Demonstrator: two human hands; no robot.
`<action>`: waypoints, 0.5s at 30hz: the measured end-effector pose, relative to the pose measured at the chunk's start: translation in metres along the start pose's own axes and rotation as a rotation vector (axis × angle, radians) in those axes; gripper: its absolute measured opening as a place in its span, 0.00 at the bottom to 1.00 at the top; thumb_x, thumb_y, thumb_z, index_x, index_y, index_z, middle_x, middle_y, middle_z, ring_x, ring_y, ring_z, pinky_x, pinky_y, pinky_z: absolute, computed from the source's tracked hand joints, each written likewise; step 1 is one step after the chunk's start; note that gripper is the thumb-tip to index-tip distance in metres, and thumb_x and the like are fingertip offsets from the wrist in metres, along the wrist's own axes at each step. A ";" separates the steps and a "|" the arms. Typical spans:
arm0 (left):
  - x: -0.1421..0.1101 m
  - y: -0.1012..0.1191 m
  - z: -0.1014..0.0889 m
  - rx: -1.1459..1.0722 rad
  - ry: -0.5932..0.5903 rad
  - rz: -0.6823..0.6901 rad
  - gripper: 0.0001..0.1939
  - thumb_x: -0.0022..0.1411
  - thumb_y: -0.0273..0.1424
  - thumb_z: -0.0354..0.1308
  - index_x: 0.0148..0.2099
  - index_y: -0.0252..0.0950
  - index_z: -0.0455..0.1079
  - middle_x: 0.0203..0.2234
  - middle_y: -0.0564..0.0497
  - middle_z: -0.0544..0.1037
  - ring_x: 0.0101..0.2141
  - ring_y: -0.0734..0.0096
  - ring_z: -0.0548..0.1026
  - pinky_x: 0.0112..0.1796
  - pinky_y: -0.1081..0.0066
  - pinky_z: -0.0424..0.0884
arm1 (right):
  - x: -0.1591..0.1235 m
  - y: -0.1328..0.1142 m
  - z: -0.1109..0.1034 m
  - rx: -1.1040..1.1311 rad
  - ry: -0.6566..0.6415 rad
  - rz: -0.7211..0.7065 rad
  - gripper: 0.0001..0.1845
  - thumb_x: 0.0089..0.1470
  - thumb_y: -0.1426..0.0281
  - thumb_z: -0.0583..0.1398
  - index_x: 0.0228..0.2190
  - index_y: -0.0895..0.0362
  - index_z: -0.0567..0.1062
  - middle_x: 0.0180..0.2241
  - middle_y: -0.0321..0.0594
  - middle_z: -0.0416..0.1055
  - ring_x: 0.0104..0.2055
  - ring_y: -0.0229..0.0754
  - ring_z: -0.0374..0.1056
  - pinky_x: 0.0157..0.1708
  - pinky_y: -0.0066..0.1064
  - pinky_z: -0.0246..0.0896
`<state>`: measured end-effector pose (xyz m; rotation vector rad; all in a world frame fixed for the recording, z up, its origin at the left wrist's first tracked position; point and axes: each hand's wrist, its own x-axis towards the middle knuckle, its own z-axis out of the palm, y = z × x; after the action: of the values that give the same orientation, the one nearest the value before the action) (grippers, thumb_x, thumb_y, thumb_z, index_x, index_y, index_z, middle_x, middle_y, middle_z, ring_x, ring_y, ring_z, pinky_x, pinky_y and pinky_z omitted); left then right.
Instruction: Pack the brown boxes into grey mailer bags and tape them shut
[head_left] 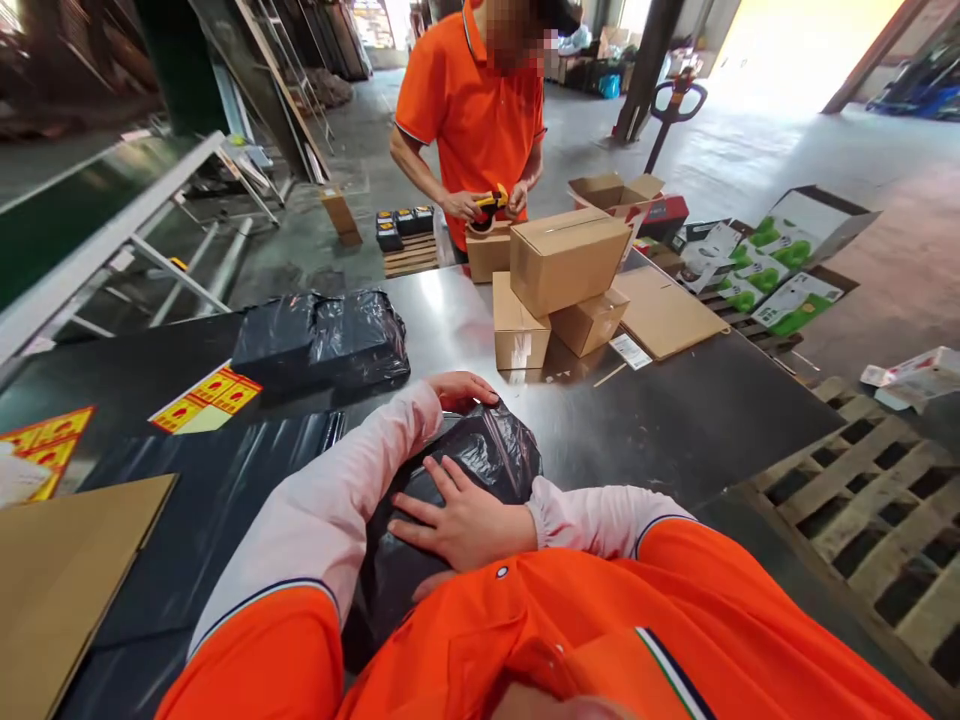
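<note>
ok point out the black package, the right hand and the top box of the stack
Black package (pixel 493 456), head view: shiny wrapping near its far end
Right hand (pixel 474 520), head view: back of the hand
Top box (pixel 573 268), head view: its side

no legible lettering or numbers

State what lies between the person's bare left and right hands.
In the head view, a crinkled stretch of the glossy black plastic-wrapped package lies between the left hand and right hand.
</note>
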<state>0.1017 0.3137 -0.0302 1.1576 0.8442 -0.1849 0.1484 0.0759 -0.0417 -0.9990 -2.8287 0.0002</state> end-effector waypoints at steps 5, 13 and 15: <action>-0.002 0.003 0.004 0.009 0.100 -0.001 0.17 0.37 0.26 0.83 0.28 0.28 0.79 0.25 0.45 0.82 0.25 0.68 0.79 0.31 0.71 0.76 | 0.001 0.000 0.000 0.002 -0.014 0.000 0.39 0.73 0.47 0.55 0.76 0.50 0.62 0.79 0.45 0.52 0.76 0.81 0.53 0.71 0.75 0.54; 0.007 -0.004 0.010 0.020 0.172 0.037 0.26 0.38 0.27 0.84 0.21 0.34 0.65 0.15 0.55 0.70 0.17 0.78 0.66 0.19 0.76 0.57 | 0.001 -0.001 -0.003 0.025 -0.012 0.011 0.37 0.75 0.49 0.55 0.76 0.51 0.63 0.78 0.47 0.52 0.77 0.80 0.52 0.72 0.75 0.52; 0.006 -0.007 0.008 0.017 0.160 0.056 0.28 0.37 0.28 0.85 0.22 0.34 0.63 0.15 0.55 0.70 0.17 0.79 0.65 0.19 0.77 0.55 | 0.001 -0.001 -0.003 0.017 -0.024 0.014 0.36 0.75 0.51 0.54 0.76 0.51 0.63 0.78 0.46 0.52 0.76 0.80 0.52 0.72 0.75 0.52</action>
<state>0.1059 0.3054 -0.0383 1.2222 0.9515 -0.0539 0.1476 0.0754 -0.0383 -1.0215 -2.8382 0.0376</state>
